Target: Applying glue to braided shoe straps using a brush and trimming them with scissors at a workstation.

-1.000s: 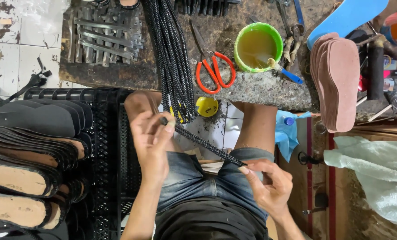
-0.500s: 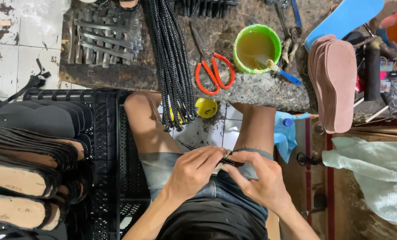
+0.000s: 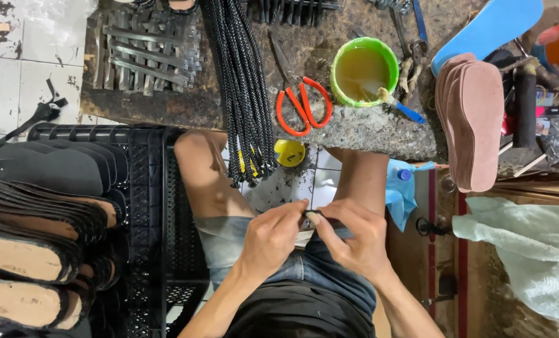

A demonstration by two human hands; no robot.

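The black braided strap (image 3: pixel 312 217) sits over the person's lap, mostly hidden, pinched between both hands just above the denim shorts. The left hand (image 3: pixel 273 241) closes its fingertips on the strap's left part, and the right hand (image 3: pixel 354 241) pinches it from the right, so the fingertips of the two hands meet.

Just beyond the knees a bundle of black braided straps (image 3: pixel 245 87) hangs off the front edge of the bench (image 3: pixel 367 131), a rough, stained slab. On the bench lie orange-handled scissors (image 3: pixel 301 106), a green bowl of yellowish glue (image 3: pixel 364 72) with a blue-handled brush (image 3: pixel 399 106) leaning in it, a stack of brown insoles (image 3: pixel 473 119) and a blue insole (image 3: pixel 489 28). A small yellow lid (image 3: pixel 290 152) lies on the tiled floor (image 3: pixel 16 75), which is white and badly scuffed. To the person's left a black plastic crate (image 3: pixel 160 219) holds rows of dark soles (image 3: pixel 35 206). A pale green cloth (image 3: pixel 523 250) lies to the right.
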